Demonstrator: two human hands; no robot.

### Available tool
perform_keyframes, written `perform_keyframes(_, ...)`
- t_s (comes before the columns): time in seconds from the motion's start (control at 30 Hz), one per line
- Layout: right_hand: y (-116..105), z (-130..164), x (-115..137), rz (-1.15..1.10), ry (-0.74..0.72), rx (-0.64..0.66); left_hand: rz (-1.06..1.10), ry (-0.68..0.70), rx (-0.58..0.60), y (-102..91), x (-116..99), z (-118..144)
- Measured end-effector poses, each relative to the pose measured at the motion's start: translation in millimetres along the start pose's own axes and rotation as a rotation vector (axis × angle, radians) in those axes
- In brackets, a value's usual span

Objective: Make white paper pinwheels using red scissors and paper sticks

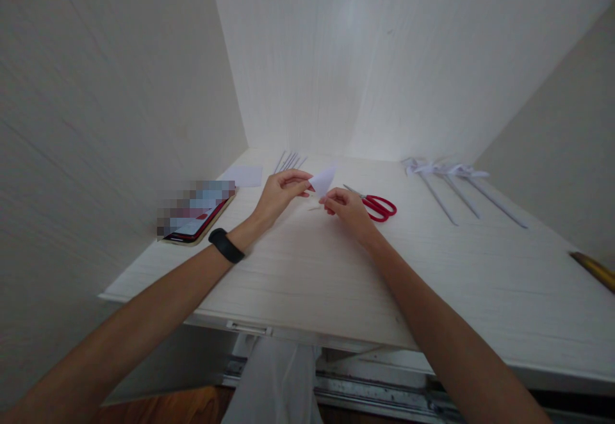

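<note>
Both hands pinching small folded paper piece (323, 180) above bench (336, 270): left hand (278, 195) fingers on its left edge, right hand (346, 209) at lower corner. Risk: uneven pull tears or skews fold. Scissors (377, 205) just right of right fingers, snag hazard.

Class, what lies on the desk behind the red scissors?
Behind the red scissors lies bare desk, then the wall; the right hand covers part of the blades.

The phone (196, 212) screen is blurred out, unreadable. A yellowish rod (594, 270) is cut off by the right edge, so what it is cannot be told. The right hand (348, 209) hides the paper (323, 180)'s lower corner and part of the scissors (377, 205)
</note>
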State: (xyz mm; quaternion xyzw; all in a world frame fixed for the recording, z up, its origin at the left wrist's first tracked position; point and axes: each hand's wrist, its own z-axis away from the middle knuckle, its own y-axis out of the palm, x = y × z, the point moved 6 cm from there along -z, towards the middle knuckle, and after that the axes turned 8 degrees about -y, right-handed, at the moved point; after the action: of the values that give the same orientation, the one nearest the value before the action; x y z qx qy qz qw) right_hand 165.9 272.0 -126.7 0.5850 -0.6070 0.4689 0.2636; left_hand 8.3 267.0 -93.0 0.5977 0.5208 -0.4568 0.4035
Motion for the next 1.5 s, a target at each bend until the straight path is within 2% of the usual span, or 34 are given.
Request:
perform_keyframes(0.2,-3,1,4,0.028,-0.015,-0.021,-0.003,-0.017,0.039,3.4,1,0)
perform_keyframes(0.43,0,1,3,0.071,-0.043,0.025,-0.03,-0.014,-0.036,2.5,-3,0)
perform_keyframes(0.87,1,0,4,0.068,-0.048,0.033,-0.075,0.066,-0.077,1.0,-10,3)
perform_keyframes(1.1,3,0,4,0.043,-0.055,0.034,-0.133,0.088,-0.143,0.3,-15,7)
perform_keyframes(1.5,6,0,6,0.057,-0.065,0.056,-0.102,0.09,-0.153,-3.2,-12,4)
